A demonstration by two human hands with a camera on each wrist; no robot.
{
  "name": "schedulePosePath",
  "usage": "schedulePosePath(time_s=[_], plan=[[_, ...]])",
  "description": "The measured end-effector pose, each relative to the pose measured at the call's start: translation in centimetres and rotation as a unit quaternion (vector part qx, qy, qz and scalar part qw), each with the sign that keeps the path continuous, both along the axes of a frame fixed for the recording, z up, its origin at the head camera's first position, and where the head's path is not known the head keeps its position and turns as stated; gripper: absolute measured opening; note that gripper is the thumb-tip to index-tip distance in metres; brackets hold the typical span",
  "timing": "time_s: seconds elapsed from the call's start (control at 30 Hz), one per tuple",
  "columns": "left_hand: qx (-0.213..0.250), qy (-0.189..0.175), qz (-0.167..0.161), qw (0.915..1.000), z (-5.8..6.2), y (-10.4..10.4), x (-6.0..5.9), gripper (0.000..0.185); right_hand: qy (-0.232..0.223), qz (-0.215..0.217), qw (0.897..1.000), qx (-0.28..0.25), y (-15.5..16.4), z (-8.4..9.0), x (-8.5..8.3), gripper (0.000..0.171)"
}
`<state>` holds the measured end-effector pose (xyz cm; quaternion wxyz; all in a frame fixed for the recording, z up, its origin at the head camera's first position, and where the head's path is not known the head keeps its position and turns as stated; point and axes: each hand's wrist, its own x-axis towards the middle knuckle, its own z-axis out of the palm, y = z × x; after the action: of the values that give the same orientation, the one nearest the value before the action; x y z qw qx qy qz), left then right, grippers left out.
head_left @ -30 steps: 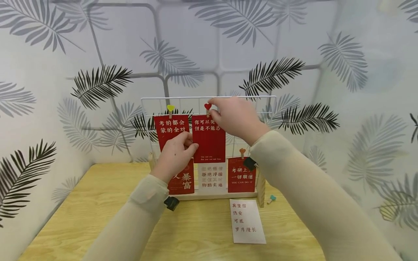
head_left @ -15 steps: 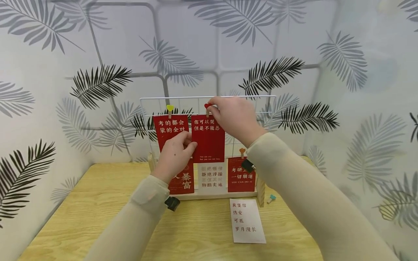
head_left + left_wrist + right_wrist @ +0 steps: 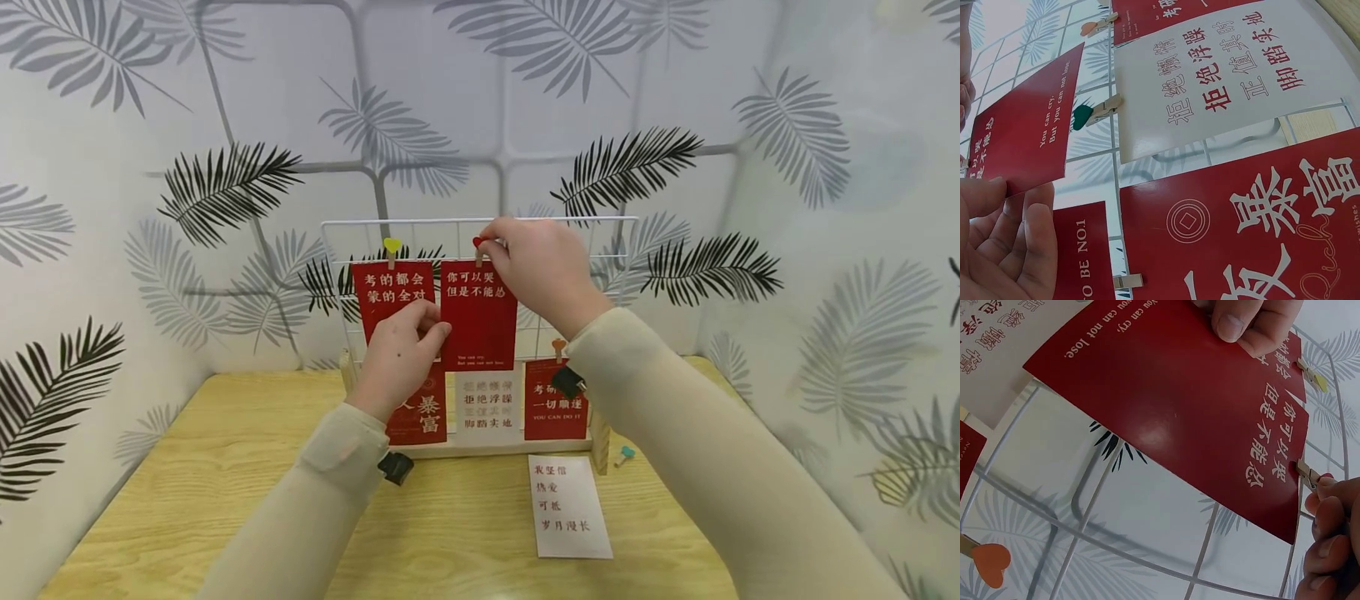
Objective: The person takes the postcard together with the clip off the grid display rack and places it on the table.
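Red card (image 3: 478, 315) hangs top-mid on the wire rack (image 3: 600, 223), moved up a bit vs a sec ago, so it's nearly lined up; your left hand (image 3: 401, 354) pinches its low corner & right hand (image 3: 536, 267) squeezes the heart clip (image 3: 477, 243)

The wire grid (image 3: 615, 229) stands upright at the back of the worktop (image 3: 187, 467), so you approach it from the front only. Its left and middle columns are covered by hanging cards; your left hand (image 3: 397, 358) and right hand (image 3: 543, 271) crowd the middle red card (image 3: 480, 321) and its red-heart clip (image 3: 477, 243). The upper right cells of the grid stay bare wire. On the worktop, a white card (image 3: 570, 517) and a small teal clip (image 3: 624, 455) lie just before the grid's right foot; the left front stretch is bare wood.
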<state>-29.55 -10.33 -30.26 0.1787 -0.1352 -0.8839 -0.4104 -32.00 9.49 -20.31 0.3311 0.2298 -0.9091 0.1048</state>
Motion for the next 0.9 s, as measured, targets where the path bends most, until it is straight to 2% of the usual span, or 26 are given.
schedulePosePath(time_s=[0.2,0.4,0.9], plan=[[-0.001,0.008,0.000,1.0000,0.04,-0.01,-0.03,0.016,0.003,0.009,1.000,-0.006,-0.05,0.05,-0.06,0.020],[0.002,0.001,-0.002,1.0000,-0.04,-0.04,0.00,0.015,-0.013,0.017,1.000,-0.015,-0.11,0.10,0.20,0.020],[0.005,0.003,-0.008,0.9999,-0.02,-0.13,0.25,0.013,-0.018,0.044,0.999,-0.023,0.19,-0.03,0.76,0.014]])
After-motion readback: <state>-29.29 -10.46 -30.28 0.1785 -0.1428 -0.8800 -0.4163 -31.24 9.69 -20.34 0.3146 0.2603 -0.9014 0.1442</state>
